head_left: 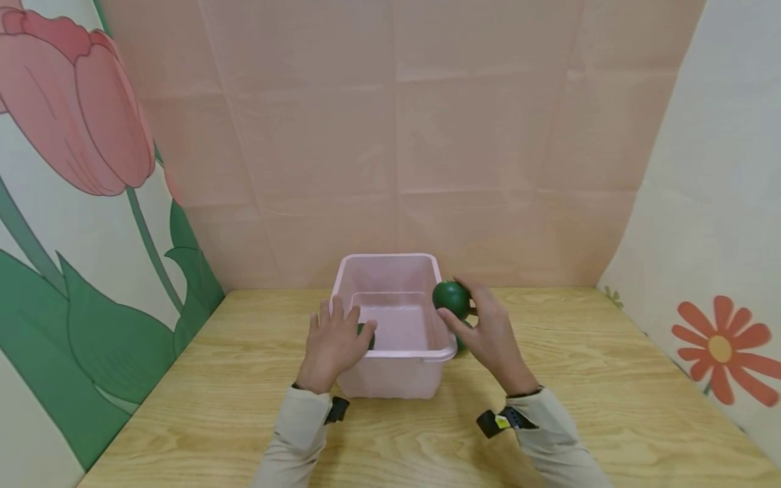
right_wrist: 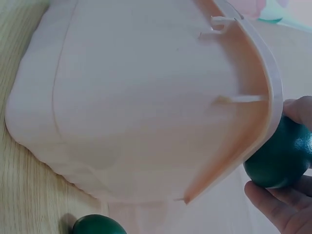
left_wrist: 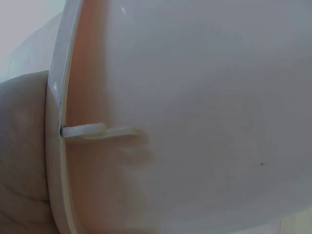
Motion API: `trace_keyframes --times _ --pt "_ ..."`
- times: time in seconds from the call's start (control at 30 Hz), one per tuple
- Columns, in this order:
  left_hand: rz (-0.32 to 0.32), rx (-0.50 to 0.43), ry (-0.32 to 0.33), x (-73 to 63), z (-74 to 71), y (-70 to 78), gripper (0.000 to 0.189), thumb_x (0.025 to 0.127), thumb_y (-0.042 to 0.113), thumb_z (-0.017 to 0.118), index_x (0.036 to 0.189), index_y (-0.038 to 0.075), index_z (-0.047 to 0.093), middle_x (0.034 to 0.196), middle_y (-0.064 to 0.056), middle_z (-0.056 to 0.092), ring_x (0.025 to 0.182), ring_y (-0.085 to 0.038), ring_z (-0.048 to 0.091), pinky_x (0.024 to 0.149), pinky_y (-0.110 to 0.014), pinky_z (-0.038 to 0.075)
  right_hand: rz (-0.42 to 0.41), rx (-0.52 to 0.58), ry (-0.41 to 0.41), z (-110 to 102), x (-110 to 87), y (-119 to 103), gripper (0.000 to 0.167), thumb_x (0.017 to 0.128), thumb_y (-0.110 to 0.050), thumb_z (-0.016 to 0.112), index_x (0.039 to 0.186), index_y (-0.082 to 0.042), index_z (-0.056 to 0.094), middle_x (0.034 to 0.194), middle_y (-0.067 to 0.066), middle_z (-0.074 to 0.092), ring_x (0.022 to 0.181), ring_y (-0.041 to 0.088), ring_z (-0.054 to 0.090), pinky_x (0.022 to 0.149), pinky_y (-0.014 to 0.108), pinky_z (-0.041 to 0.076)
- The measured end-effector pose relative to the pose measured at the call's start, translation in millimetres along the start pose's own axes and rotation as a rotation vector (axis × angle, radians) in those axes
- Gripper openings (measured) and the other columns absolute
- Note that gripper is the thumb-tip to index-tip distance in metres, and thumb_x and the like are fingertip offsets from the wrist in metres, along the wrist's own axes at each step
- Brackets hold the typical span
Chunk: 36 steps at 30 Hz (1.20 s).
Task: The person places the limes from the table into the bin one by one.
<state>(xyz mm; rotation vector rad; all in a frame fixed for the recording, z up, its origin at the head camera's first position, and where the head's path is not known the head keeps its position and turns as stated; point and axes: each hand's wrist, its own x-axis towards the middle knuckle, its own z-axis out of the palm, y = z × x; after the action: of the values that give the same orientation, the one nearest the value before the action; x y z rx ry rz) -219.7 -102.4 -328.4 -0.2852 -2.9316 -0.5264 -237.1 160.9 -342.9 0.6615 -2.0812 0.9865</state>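
Head view: I had the right hand (head_left: 491, 335) pinching a green ball (head_left: 450, 300), a second ball (head_left: 462, 340) just under it! Left of it, the left hand (head_left: 332, 346), fingers spread, covered the pink bin (head_left: 390, 377)'s edge, a green item (head_left: 366, 337) by its thumb; gripped, I couldn't tell. Left wrist: bin wall filled my view. Right wrist: fingertips hugged that first ball.
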Motion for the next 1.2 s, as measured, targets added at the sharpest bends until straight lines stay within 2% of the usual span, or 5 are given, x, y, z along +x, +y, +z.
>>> trace_keyframes --times 0.2,0.37,0.63,0.93,1.2 --pt "-0.003 0.004 0.0 1.4 1.7 -0.9 0.061 0.105 0.046 0.039 0.15 0.004 0.045 0.161 -0.028 0.019 0.149 -0.048 0.009 0.117 -0.064 0.012 -0.011 0.019 -0.07 3.3 -2.1 -0.9 0.056 0.086 -0.011 0.08 0.134 0.002 0.055 0.125 0.02 0.061 0.109 0.034 0.063 0.077 0.044 0.06" --pt "-0.004 0.002 -0.002 2.0 2.3 -0.9 0.061 0.105 0.046 0.04 0.15 0.004 0.044 0.161 -0.027 0.019 0.149 -0.048 0.009 0.117 -0.064 0.012 -0.039 -0.065 -0.125 5.1 -4.7 -0.7 0.046 0.088 -0.01 0.078 0.128 0.004 0.06 0.119 0.02 0.065 0.105 0.033 0.064 0.077 0.043 0.059" --pt "-0.007 0.004 -0.009 1.4 1.4 -0.5 0.062 0.105 0.046 0.039 0.151 0.005 0.043 0.162 -0.027 0.018 0.149 -0.048 0.008 0.118 -0.063 0.012 -0.014 -0.096 -0.159 7.4 -6.6 5.2 0.036 0.088 -0.007 0.077 0.12 0.003 0.065 0.113 0.018 0.067 0.093 0.029 0.067 0.069 0.037 0.059" --pt "-0.001 0.009 -0.007 2.0 0.1 -0.6 0.062 0.105 0.046 0.039 0.15 0.005 0.043 0.162 -0.028 0.017 0.149 -0.048 0.008 0.117 -0.064 0.012 0.057 -0.077 -0.196 6.3 -4.6 7.6 0.035 0.091 -0.015 0.074 0.121 0.002 0.066 0.116 0.018 0.066 0.098 0.03 0.066 0.073 0.038 0.06" --pt "-0.003 0.017 -0.011 2.4 1.2 -1.0 0.061 0.105 0.046 0.039 0.151 0.006 0.043 0.162 -0.027 0.018 0.149 -0.048 0.007 0.117 -0.064 0.012 0.056 -0.109 -0.18 6.9 -5.3 7.9 0.035 0.092 -0.017 0.074 0.121 0.0 0.066 0.116 0.017 0.066 0.099 0.03 0.066 0.073 0.039 0.059"
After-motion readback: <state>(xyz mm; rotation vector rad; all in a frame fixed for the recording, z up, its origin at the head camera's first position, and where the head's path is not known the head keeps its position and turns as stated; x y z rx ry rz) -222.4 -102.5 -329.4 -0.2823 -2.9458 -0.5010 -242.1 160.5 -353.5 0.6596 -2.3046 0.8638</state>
